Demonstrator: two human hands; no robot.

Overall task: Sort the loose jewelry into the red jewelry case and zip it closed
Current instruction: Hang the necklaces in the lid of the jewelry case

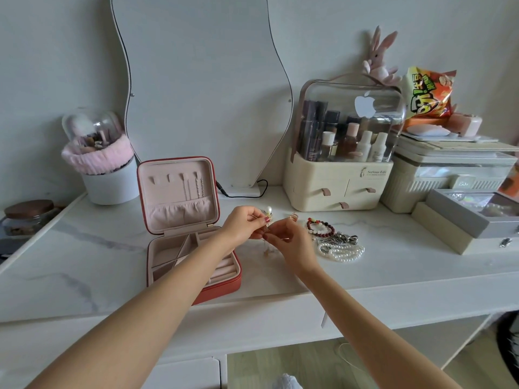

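Both hands met just right of the red jewelry case (193, 237), above the counter (393, 265). Left hand (243, 224) pinched a pearl earring (268, 210) at its thin gold wire; right hand (289, 242) had fingertips closed on the same fine piece (exact grip too small to tell). Judged light, delicate, easily bent or tangled: best held by the wire or post, not the dangling part. Case stood open, lid upright, compartments showing. Right of the case lay a red bead bracelet (320, 226), with a pearl strand (341, 252) farther right.
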